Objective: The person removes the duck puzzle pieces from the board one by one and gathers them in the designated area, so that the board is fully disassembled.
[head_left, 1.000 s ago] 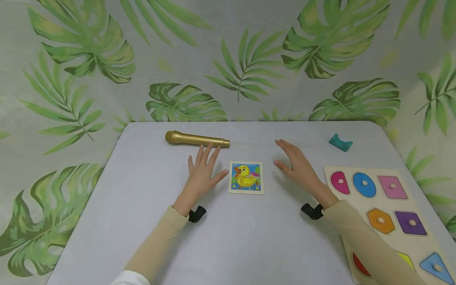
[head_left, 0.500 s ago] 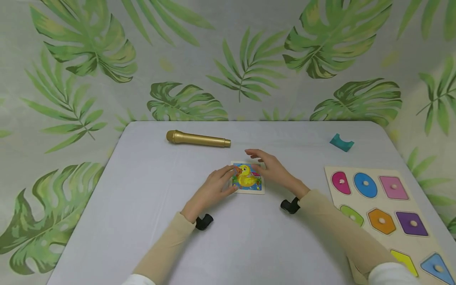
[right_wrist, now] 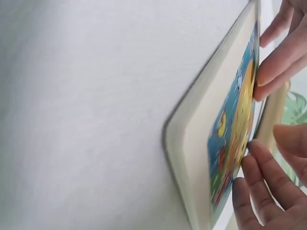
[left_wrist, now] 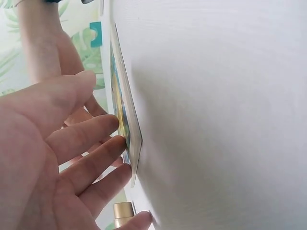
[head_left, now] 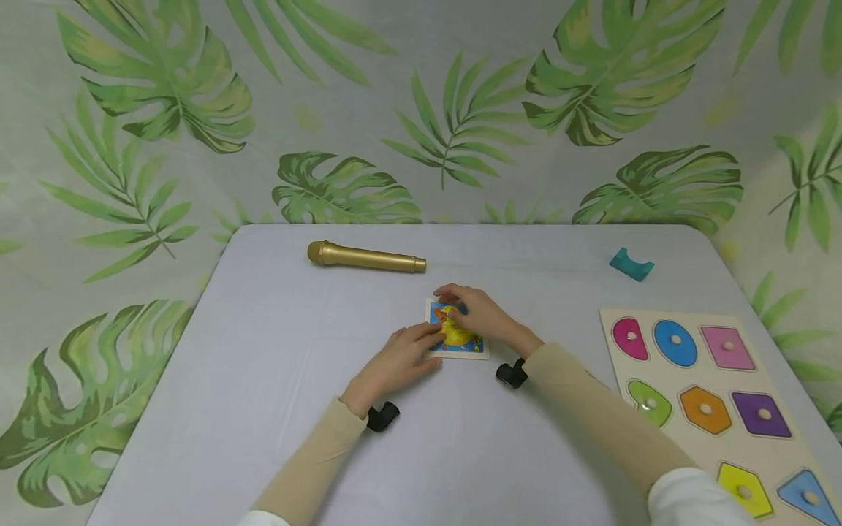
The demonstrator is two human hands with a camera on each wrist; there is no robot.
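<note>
A small square duck picture puzzle (head_left: 463, 338) with a pale wooden border lies flat on the white table. My left hand (head_left: 397, 359) reaches over its left edge, fingers loosely extended. In the left wrist view, several of those fingertips rest at the face of the puzzle (left_wrist: 136, 148), while the thumb stands apart. From the right, my right hand (head_left: 485, 314) covers the upper right of the picture. The right wrist view shows its fingertips (right_wrist: 243, 165) on the picture surface and the thumb raised off it. Both hands hide part of the duck.
Behind the puzzle lies a gold microphone (head_left: 368, 258). A teal curved block (head_left: 631, 265) sits at the back right. Along the right side is a wooden shape board (head_left: 680, 372) with several coloured knobbed pieces. A leaf-printed cloth (head_left: 473, 109) hangs beyond the table's back edge.
Both hands have moved inward from either side of the puzzle, the right one travelling farther left. Their fingers now lie over the picture. The puzzle has stayed in place.
</note>
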